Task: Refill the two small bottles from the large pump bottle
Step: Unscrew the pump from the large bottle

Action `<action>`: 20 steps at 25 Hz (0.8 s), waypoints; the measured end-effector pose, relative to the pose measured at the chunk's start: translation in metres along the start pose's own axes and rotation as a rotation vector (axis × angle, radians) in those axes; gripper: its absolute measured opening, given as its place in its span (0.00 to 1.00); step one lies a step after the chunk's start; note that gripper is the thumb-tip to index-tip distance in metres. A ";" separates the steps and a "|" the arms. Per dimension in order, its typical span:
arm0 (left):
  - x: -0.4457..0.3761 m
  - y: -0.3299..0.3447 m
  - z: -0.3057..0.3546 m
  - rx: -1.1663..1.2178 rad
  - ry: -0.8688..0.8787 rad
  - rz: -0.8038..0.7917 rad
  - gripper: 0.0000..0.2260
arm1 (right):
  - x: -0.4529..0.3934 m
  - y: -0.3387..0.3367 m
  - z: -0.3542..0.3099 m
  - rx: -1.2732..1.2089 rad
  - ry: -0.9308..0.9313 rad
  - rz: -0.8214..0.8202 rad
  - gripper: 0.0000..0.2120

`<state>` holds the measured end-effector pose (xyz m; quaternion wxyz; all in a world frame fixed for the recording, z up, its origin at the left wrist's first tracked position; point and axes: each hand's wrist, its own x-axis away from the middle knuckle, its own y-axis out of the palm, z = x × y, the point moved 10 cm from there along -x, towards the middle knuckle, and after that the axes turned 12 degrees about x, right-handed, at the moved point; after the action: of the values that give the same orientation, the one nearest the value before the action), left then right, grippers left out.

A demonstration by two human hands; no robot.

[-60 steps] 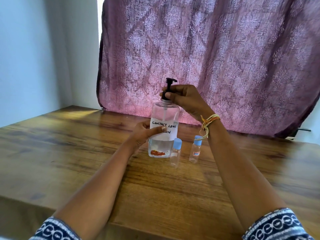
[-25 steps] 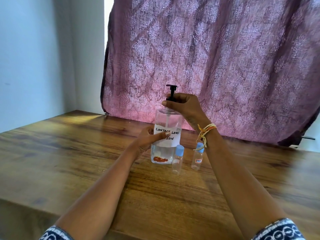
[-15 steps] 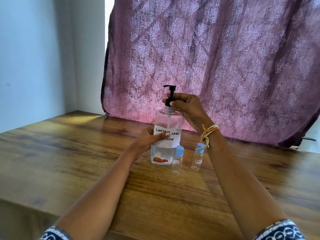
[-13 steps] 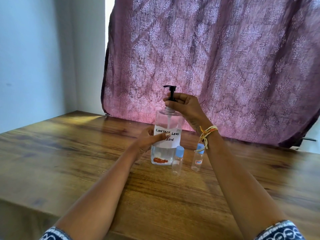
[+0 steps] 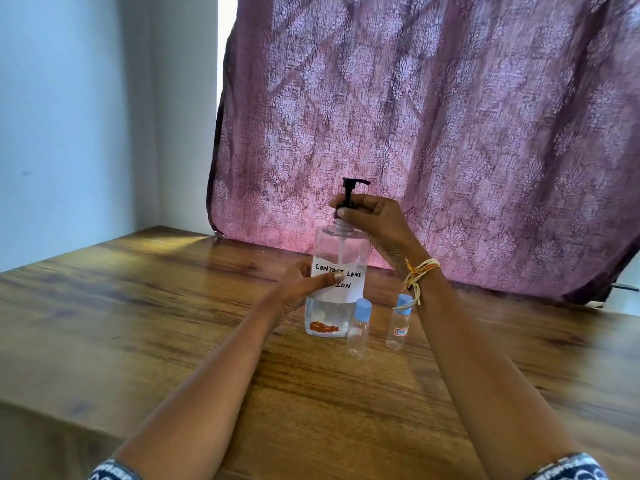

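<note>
A large clear pump bottle (image 5: 337,258) with a white handwritten label stands upright on the wooden table (image 5: 173,323). Liquid fills only its lower part. My left hand (image 5: 301,285) grips the bottle's body at the label. My right hand (image 5: 370,223) pinches the black pump collar (image 5: 348,199) at the neck, and the collar sits raised a little above the threaded neck. Two small clear bottles with blue caps stand upright just right of the big bottle, one nearer me (image 5: 358,329) and one farther right (image 5: 399,322), partly behind my right wrist.
A purple patterned curtain (image 5: 433,133) hangs right behind the table's far edge. A pale wall (image 5: 86,116) stands to the left. The table's front edge runs across the lower left.
My right hand has kept turning the pump collar; the spout has swung round from left to right and the pump has risen slightly off the neck. My left hand still holds the bottle.
</note>
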<state>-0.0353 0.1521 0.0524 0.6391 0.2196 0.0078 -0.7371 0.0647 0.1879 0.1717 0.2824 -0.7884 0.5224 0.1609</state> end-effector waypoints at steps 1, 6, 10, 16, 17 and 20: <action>0.000 -0.001 -0.001 -0.001 -0.006 0.006 0.20 | 0.001 -0.001 -0.002 0.045 0.000 0.023 0.14; -0.001 -0.001 -0.001 0.012 -0.007 0.007 0.19 | 0.001 -0.008 0.003 -0.026 0.049 0.057 0.14; 0.001 0.001 0.001 -0.003 -0.022 0.021 0.06 | -0.001 -0.004 0.003 -0.088 0.027 -0.006 0.14; 0.002 0.003 0.002 -0.003 -0.014 -0.001 0.05 | 0.001 -0.005 -0.001 0.030 0.032 0.058 0.14; 0.002 0.003 0.002 -0.004 -0.014 -0.001 0.05 | 0.001 -0.006 0.000 0.019 0.039 0.068 0.14; 0.000 0.000 0.000 -0.006 -0.011 0.025 0.08 | -0.002 -0.007 0.005 -0.045 0.050 0.042 0.11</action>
<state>-0.0353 0.1517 0.0525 0.6489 0.2136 0.0035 -0.7302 0.0704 0.1944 0.1711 0.2480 -0.7871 0.5419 0.1589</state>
